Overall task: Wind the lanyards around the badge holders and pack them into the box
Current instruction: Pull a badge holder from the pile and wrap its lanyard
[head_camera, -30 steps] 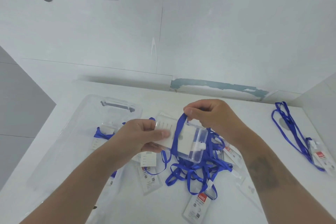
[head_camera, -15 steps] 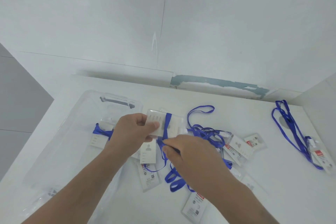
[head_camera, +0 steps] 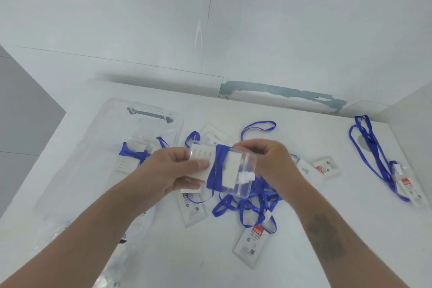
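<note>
Two hands meet above the white table (head_camera: 304,264), sharing one clear plastic badge holder (head_camera: 230,168). It is a flat, hard-looking rectangle with rounded corners and a white card inside, and its long axis runs left to right, tipped slightly down toward the right, where a small white clip sits on its end. A flat blue woven lanyard (head_camera: 216,168) is wrapped in several turns across its middle, the bands running crosswise to that long axis. The left hand (head_camera: 173,170) grasps the left end, thumb pressed flat on the top face and fingers curled beneath. The right hand (head_camera: 268,161) pinches the far right edge with its fingertips curled over the top.

Below the hands lies a loose tangle of blue lanyards (head_camera: 247,203), thin and ribbon-like, looping over one another. Several unwound holders lie flat among them; one nearest the viewer (head_camera: 251,241) carries a red label at its upper end. A separate lanyard with its holder (head_camera: 374,161) is stretched out well apart on the right side of the table.

To the left stands a clear plastic box (head_camera: 98,147), rectangular, glossy and nearly see-through, with a grey latch at its far end. Inside it lies one wound holder (head_camera: 133,155), blue ribbon bunched around its middle. More cannot be made out through the glare.
</note>
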Demonstrator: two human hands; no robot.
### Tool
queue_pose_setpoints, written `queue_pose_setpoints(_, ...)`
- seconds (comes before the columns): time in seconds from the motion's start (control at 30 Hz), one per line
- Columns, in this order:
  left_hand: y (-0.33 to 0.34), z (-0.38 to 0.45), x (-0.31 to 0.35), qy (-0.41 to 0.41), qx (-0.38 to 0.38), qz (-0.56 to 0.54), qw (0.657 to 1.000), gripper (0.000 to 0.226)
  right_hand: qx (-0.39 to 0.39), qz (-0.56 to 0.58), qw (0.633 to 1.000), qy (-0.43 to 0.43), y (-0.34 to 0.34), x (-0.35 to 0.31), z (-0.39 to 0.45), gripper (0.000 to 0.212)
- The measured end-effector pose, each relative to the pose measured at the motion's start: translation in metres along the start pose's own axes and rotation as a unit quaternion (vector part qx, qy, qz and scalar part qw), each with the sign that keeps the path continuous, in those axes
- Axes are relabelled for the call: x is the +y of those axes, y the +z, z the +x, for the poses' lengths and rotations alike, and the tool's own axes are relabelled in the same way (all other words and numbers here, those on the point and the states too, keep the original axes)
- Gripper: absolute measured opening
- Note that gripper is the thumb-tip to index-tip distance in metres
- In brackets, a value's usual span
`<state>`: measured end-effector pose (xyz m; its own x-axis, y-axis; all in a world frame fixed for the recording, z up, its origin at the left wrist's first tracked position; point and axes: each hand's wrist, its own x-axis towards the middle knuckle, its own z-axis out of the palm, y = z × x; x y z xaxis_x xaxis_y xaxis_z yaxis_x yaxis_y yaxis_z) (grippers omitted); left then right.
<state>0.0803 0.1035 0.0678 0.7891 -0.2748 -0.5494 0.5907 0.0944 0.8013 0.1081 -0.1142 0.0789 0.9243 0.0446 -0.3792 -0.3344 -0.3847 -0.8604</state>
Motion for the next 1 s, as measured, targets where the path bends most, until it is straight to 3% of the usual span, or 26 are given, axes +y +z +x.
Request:
queue_pose_setpoints(0.07,0.001,0.002,-0.002,0.002,0.026,-0.060,0.998,0.015,-0.004,-0.051,0.998,0.023,0.019,0.015,-0.011,0.040)
queue_pose_setpoints(0.17,0.004,0.008,-0.007,0.001,0.104,-0.091,0.990,0.014,-0.016,-0.064,0.998,-0.009,0.044,0.023,-0.035,0.022)
queue_pose_setpoints(0.23,0.005,0.010,-0.013,0.002,0.171,-0.051,0.984,0.013,-0.010,-0.158,0.984,-0.078,0.051,0.028,-0.049,0.019)
queue_pose_setpoints(0.33,0.007,0.011,-0.019,0.020,0.232,0.074,0.970,0.008,-0.018,-0.326,0.937,-0.127,0.048,0.021,-0.064,0.027)
queue_pose_setpoints(0.4,0.007,0.010,-0.020,0.028,0.224,0.138,0.964,0.006,-0.017,-0.351,0.924,-0.150,0.037,0.008,-0.068,0.024)
queue_pose_setpoints(0.5,0.010,0.004,-0.018,0.019,0.146,0.178,0.973,0.003,-0.034,-0.315,0.936,-0.152,0.012,-0.014,-0.064,0.008)
queue_pose_setpoints(0.6,0.011,-0.002,-0.013,-0.010,0.041,0.181,0.983,0.010,-0.093,-0.239,0.960,-0.115,-0.007,-0.029,-0.046,0.007)
queue_pose_setpoints(0.77,0.007,-0.009,-0.008,-0.040,-0.090,0.096,0.990,0.032,-0.158,0.041,0.987,-0.007,-0.017,-0.015,-0.019,0.012)
queue_pose_setpoints(0.9,0.012,-0.011,-0.011,-0.053,-0.081,-0.047,0.994,0.031,-0.152,0.340,0.920,0.125,0.011,0.018,-0.020,0.020)
queue_pose_setpoints(1.0,0.018,-0.009,-0.018,-0.067,-0.037,-0.085,0.993,0.030,-0.152,0.451,0.871,0.119,0.033,0.028,-0.026,0.017)
